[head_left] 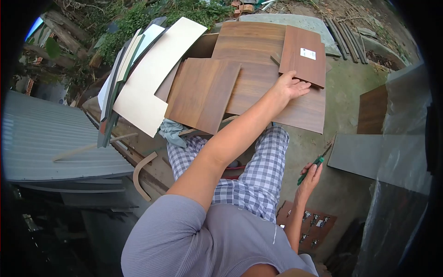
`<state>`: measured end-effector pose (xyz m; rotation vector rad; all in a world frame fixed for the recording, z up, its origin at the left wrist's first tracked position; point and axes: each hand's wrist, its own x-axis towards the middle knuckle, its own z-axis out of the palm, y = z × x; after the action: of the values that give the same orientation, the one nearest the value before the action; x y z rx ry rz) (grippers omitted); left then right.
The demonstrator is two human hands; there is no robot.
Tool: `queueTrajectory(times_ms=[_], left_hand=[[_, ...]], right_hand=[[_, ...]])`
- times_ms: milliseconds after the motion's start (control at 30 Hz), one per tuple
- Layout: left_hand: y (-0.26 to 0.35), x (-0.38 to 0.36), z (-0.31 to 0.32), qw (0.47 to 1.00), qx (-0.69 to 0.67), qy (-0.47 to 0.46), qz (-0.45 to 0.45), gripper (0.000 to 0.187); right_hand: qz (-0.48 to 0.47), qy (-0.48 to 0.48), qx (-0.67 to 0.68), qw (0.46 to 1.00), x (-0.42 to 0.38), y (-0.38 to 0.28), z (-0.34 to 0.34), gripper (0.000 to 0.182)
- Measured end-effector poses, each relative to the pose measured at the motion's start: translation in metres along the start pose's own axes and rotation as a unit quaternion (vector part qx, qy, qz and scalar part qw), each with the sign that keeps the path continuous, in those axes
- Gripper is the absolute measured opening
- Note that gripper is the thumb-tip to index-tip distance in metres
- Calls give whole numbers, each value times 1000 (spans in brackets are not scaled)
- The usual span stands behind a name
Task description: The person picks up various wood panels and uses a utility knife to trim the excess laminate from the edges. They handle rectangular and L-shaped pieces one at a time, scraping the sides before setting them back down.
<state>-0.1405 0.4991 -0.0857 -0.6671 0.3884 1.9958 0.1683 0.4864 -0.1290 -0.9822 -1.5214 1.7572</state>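
My left hand (291, 86) reaches out over a stack of brown wood-grain boards (258, 69). Its fingers are apart and lie flat at the lower edge of a small dark brown panel (302, 69) with a white label (308, 53). It grips nothing. A second brown panel (203, 94) lies tilted on the left of the stack. My right hand (310, 177) hangs low beside my leg and is closed on a green-handled screwdriver (313, 166), with the tip pointing up and to the right.
White and cream boards (147, 78) lean at the left of the stack. A corrugated metal sheet (50, 138) and a curved wood strip (140, 173) lie at the left. A board with several metal hinges (311, 224) lies on the concrete. A grey panel (357, 154) lies at the right.
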Motion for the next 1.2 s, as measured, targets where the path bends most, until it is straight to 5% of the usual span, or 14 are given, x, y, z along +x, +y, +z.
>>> queueTrajectory(times_ms=[100, 133, 267, 433, 633, 900, 1200], left_hand=[[-18, -59, -41, 998, 33, -52, 15, 43], [-24, -75, -72, 993, 77, -84, 14, 19], [-33, -182, -181, 993, 71, 51, -74, 35], [22, -246, -267, 963, 36, 184, 192, 52], [84, -249, -247, 888, 97, 167, 418, 51], [122, -241, -245, 945, 90, 116, 294, 56], [126, -229, -211, 909, 206, 134, 335, 61]], right_hand=[[-15, -28, 0, 1000, 3, -1, 9, 42], [-21, -21, -2, 1000, 3, -3, 13, 41], [5, -52, -10, 999, -1, 0, 30, 40], [17, -118, -30, 992, -9, 6, 60, 40], [22, -250, -68, 966, -24, -5, 120, 45], [41, -381, -92, 919, -52, -8, 171, 40], [9, -351, -181, 919, -50, -9, 139, 40]])
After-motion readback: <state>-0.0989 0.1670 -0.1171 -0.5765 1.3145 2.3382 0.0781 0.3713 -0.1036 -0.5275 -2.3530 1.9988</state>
